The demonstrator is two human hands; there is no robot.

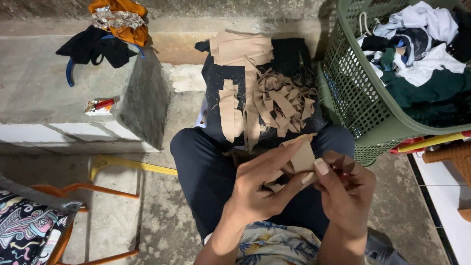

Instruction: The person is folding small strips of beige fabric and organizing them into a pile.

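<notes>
My left hand [260, 189] pinches a small tan fabric piece [301, 156] over my lap. My right hand [343, 189] meets it from the right, thumb on the piece, fingers curled around something red and dark that I cannot make out. Just beyond my knees lies a black cloth [289, 56] carrying a heap of tan cut strips [282, 100] and larger tan pieces [240, 49]. My dark trousers [201, 172] fill the middle of the view.
A green plastic laundry basket [363, 113] full of clothes stands at the right. On the concrete step at left lie dark and orange garments [105, 34] and a small box [98, 106]. A yellow tape measure [132, 164] lies on the floor; an orange-framed chair [73, 216] stands at bottom left.
</notes>
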